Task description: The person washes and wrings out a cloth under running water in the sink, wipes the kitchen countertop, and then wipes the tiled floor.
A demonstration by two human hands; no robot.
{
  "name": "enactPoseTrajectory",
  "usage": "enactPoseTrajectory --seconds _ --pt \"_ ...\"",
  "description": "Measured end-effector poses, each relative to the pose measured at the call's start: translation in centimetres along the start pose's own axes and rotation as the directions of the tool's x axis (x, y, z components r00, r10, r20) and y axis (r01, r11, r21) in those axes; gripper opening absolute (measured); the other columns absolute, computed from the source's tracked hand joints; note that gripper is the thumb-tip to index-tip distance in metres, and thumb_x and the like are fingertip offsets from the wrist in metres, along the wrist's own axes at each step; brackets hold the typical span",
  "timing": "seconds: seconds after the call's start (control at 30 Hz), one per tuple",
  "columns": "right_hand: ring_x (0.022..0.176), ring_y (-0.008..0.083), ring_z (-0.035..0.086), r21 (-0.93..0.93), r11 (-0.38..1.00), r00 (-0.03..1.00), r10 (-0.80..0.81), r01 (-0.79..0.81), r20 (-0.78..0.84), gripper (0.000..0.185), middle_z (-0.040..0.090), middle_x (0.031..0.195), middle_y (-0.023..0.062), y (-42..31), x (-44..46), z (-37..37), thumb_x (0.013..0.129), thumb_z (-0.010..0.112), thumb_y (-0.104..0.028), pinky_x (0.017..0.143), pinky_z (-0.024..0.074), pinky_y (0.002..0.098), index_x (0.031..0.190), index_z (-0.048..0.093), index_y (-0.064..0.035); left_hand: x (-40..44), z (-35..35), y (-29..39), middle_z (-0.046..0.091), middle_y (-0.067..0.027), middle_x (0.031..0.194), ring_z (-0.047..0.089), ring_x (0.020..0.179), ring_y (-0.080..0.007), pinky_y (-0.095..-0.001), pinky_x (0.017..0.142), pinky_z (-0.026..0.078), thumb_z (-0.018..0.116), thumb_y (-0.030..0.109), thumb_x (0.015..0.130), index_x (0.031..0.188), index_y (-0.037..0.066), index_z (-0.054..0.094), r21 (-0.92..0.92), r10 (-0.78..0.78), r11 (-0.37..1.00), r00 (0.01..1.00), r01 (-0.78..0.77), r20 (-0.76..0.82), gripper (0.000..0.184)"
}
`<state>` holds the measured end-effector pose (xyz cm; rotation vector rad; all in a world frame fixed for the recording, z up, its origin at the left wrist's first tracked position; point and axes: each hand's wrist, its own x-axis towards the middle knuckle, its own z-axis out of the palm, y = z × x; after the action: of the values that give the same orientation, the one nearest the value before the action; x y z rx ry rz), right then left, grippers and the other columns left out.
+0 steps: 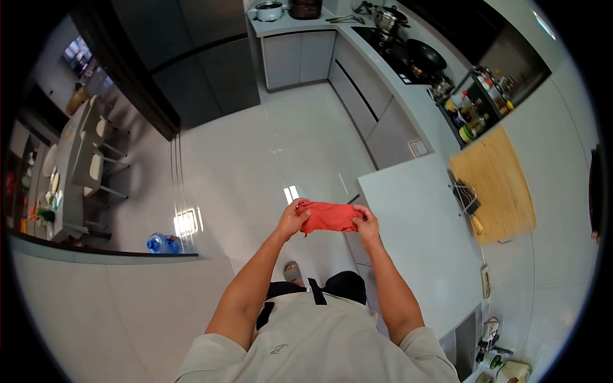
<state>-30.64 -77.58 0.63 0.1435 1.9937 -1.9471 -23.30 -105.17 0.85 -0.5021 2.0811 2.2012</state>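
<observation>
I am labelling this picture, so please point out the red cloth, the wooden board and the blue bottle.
Red cloth [329,217]: head view, middle of its fabric.
Wooden board [502,185]: head view, on its broad face.
Blue bottle [167,244]: head view, on its side.

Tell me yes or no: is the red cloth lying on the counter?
No, the left hand and right hand hold the red cloth up by its two ends.
</observation>
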Motion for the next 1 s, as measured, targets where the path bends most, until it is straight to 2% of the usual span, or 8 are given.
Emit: enactPoseTrajectory --seconds 0.1,0.2,0.3,0.5,0.7,0.87,0.97,1.0 --pt "0.100 0.0140 0.066 -0.099 0.995 0.999 -0.001 0.006 0.049 0.046 0.067 0.118 0.0054 -0.4 3.2 4.4 0.087 0.061 0.008 0.083 0.0568 0.0296 0.131 0.066 -0.0053 1.5 -4.8 0.8 0.069 -0.0073 0.122 0.063 0.111 -0.0164 -0.0316 0.097 0.052 0.065 0.003 0.100 0.134 0.005 0.061 -0.064 -0.011 0.998 1.000 0.010 -0.014 0.035" --pt "0.098 0.0144 0.066 -0.064 0.998 0.997 -0.008 0.013 0.083 0.050 0.067 0.117 0.0073 -1.1 6.6 8.6 0.086 0.062 0.006 0.083 0.0564 0.0303 0.135 0.062 -0.0044 3.7 -8.9 0.4 0.069 -0.0078 0.124 0.064 0.113 -0.0173 -0.0319 0.099 0.052 0.064 0.001 0.099 0.134 0.005 0.062 -0.063 -0.033 0.998 0.997 0.029 -0.072 0.035" --pt "0.101 0.0170 0.066 -0.050 0.991 0.986 0.131 -0.126 0.105 0.058 0.067 0.114 0.0087 -2.1 10.4 12.2 0.084 0.063 0.007 0.084 0.0573 0.0325 0.141 0.057 -0.0056 6.6 -12.4 -0.2 0.068 -0.0083 0.126 0.063 0.115 -0.0181 -0.0316 0.100 0.052 0.062 -0.001 0.100 0.136 0.005 0.062 -0.024 -0.004 1.000 0.992 0.002 -0.126 0.036" --pt "0.103 0.0238 0.068 0.186 0.938 0.905 0.209 -0.292 0.370 0.062 0.064 0.124 0.0145 -2.3 21.1 20.2 0.085 0.061 0.012 0.087 0.0608 0.0371 0.144 0.053 -0.0056 14.2 -19.8 0.9 0.065 -0.0104 0.134 0.062 0.120 -0.0192 -0.0322 0.104 0.051 0.059 -0.003 0.102 0.146 0.007 0.057 -0.014 -0.038 0.999 0.971 0.036 -0.238 0.045" --pt "0.111 0.0268 0.066 0.140 0.913 0.821 0.266 -0.382 0.505 0.062 0.063 0.128 0.0155 -6.7 31.2 29.6 0.087 0.058 0.013 0.086 0.0619 0.0395 0.145 0.053 -0.0073 21.8 -27.8 4.0 0.064 -0.0108 0.137 0.059 0.123 -0.0195 -0.0314 0.105 0.049 0.053 -0.006 0.102 0.149 0.008 0.055 -0.022 -0.069 0.998 0.933 0.066 -0.352 0.049" --pt "0.102 0.0226 0.065 0.059 0.935 0.841 0.286 -0.350 0.459 0.065 0.061 0.114 0.0108 -9.1 37.6 35.6 0.088 0.059 0.010 0.081 0.0621 0.0398 0.149 0.051 -0.0119 26.6 -32.5 6.7 0.057 -0.0105 0.145 0.058 0.124 -0.0194 -0.0312 0.105 0.049 0.051 -0.006 0.104 0.155 0.009 0.048 -0.139 -0.145 0.986 0.890 0.094 -0.432 0.053" --pt "0.096 0.0187 0.063 0.067 0.938 0.856 0.278 -0.339 0.435 0.065 0.060 0.107 0.0080 -10.4 39.9 38.5 0.087 0.061 0.009 0.082 0.0593 0.0355 0.149 0.054 -0.0122 29.5 -35.6 5.6 0.053 -0.0115 0.147 0.058 0.124 -0.0193 -0.0314 0.105 0.049 0.050 -0.006 0.105 0.157 0.011 0.045 -0.199 -0.062 0.980 0.908 -0.024 -0.414 0.056" --pt "0.094 0.0176 0.063 0.067 0.937 0.863 0.286 -0.343 0.417 0.065 0.060 0.105 0.0075 -10.6 40.3 39.3 0.086 0.062 0.009 0.083 0.0582 0.0338 0.148 0.055 -0.0117 30.2 -36.5 6.1 0.054 -0.0117 0.146 0.059 0.122 -0.0187 -0.0312 0.104 0.050 0.049 -0.007 0.105 0.158 0.013 0.043 -0.182 -0.075 0.983 0.908 -0.001 -0.412 0.057"
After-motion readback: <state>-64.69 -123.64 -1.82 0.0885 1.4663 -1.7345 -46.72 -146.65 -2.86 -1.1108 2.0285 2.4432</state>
